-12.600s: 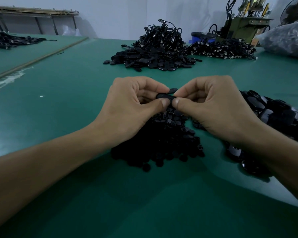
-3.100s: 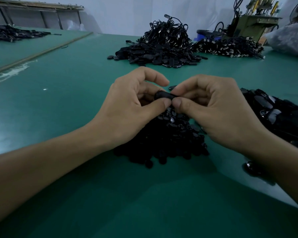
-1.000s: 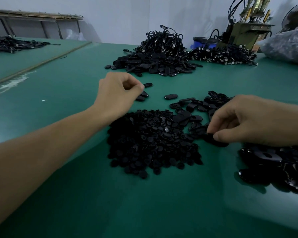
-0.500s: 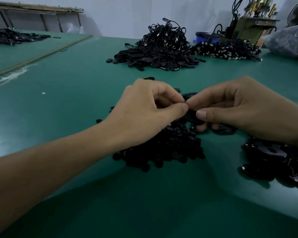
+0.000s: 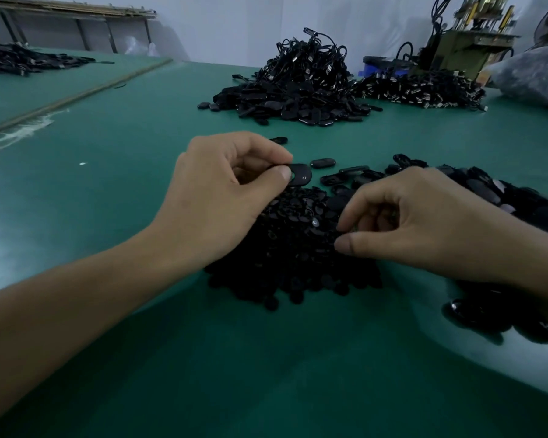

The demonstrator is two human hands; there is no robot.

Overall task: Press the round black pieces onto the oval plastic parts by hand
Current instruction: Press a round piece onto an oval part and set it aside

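Note:
My left hand (image 5: 222, 197) pinches a black oval plastic part (image 5: 299, 175) between thumb and forefinger, held just above the heap of small round black pieces (image 5: 295, 248). My right hand (image 5: 424, 222) hovers over the right side of that heap, thumb and curled fingers closing at its surface; whether a round piece sits between them is hidden by the fingers. A second heap of loose oval parts (image 5: 503, 197) lies under and behind my right wrist.
The green table (image 5: 108, 153) carries a tall heap of black parts with cords (image 5: 298, 86) at the back, another pile (image 5: 424, 90) to its right beside a machine (image 5: 462, 42), and a few stray ovals (image 5: 323, 162) near my left hand.
My hands have come apart: the left stays up holding the oval part, and the right has dropped down and rightward onto the heap of round pieces.

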